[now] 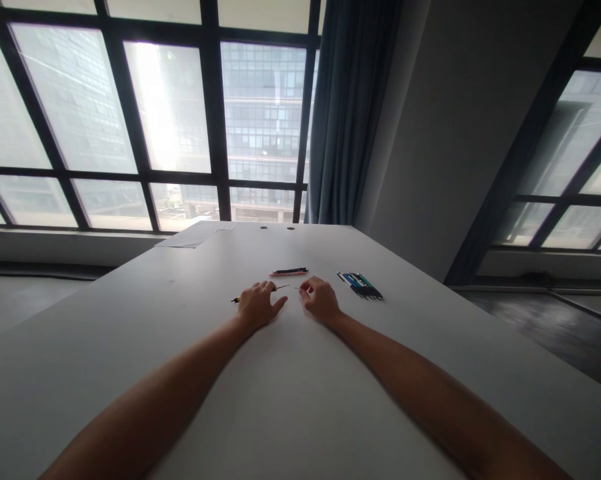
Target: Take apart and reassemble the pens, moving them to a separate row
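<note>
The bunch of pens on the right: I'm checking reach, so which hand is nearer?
Right. The right hand lies just left of the bunch of pens; the left hand is farther left.

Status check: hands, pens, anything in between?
Left hand on a dark pen. Right hand pinching something tiny. Pen bundle right, pen pair beyond; nothing between.

Both forearms are bare up to the picture's lower edge; no sleeve shows on them. The left hand (259,305) and the right hand (321,299) are bare too, without gloves. They are small and dim in this view, so rings cannot be judged.
</note>
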The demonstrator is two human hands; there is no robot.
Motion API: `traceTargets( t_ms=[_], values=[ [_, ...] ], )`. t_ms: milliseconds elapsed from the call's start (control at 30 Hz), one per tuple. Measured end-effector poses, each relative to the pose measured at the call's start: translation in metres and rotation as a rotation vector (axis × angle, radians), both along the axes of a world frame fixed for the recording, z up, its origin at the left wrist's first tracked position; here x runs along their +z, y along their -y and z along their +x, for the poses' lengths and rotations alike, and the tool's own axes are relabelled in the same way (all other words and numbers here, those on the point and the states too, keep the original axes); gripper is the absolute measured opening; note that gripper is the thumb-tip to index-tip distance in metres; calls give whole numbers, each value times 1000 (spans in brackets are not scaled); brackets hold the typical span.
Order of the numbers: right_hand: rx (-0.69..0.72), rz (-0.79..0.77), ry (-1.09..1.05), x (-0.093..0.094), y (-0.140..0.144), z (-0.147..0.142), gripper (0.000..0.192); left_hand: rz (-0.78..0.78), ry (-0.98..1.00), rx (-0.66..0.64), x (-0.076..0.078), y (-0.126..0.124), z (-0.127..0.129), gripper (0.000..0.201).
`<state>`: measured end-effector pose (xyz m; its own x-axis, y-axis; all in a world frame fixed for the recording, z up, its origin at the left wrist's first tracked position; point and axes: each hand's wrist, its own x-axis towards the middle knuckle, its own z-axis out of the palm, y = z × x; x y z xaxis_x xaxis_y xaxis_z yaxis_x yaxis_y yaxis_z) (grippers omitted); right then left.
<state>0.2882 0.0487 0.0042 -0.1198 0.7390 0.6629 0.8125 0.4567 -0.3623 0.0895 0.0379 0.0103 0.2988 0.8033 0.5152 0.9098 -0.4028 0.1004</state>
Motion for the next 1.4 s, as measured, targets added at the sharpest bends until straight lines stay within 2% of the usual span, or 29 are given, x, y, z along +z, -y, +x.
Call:
traceTargets(
  t_ms=[67, 200, 300, 400, 633, 900, 1233, 1400],
  values=[
    [77, 20, 21, 0, 3, -3, 2, 7, 6, -31, -1, -2, 0, 38],
    [223, 49, 72, -1, 8, -8, 4, 25, 16, -165, -4, -5, -2, 28],
    [263, 60, 79, -1, 9, -8, 4, 40, 9, -281, -5, -6, -3, 24],
    [280, 54, 81, 0, 10, -8, 3, 66, -1, -330, -5, -5, -4, 21],
    [224, 58, 76, 0, 10, -9, 3, 106, 4, -308, -3, -5, -3, 17],
    [322, 58, 86, 0, 11, -8, 6, 132, 19, -344, -4, -5, -3, 16],
    [190, 79, 87, 4, 10, -10, 3, 145, 11, -322, -3, -3, -1, 16],
    [182, 68, 106, 2, 10, -9, 2, 113, 1, -304, 0, -2, -1, 18]
  ],
)
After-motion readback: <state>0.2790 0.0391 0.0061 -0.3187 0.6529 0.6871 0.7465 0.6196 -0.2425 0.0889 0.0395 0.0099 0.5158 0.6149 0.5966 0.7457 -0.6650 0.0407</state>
